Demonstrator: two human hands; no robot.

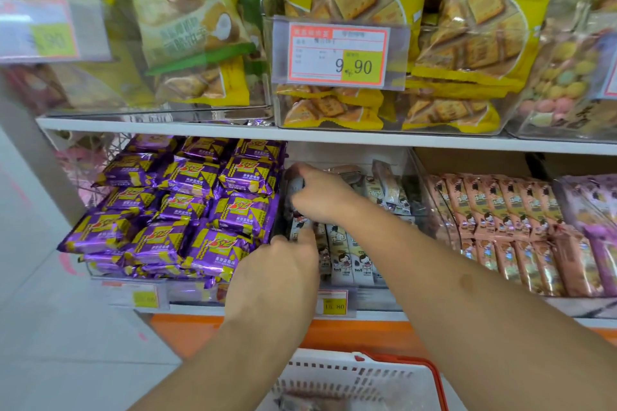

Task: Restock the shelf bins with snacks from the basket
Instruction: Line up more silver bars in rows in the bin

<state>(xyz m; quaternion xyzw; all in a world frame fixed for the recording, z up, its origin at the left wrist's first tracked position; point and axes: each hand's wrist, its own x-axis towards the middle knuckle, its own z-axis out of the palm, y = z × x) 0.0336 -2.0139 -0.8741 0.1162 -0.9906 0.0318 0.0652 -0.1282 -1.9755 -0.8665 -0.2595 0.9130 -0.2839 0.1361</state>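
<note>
Shelf bins line a shop aisle. At the middle bin, the right hand grips a snack bar, standing on end at its left wall; the left hand, nearer the front edge, fingers extended, steadies upright bars. Below, the basket holds more.
</note>
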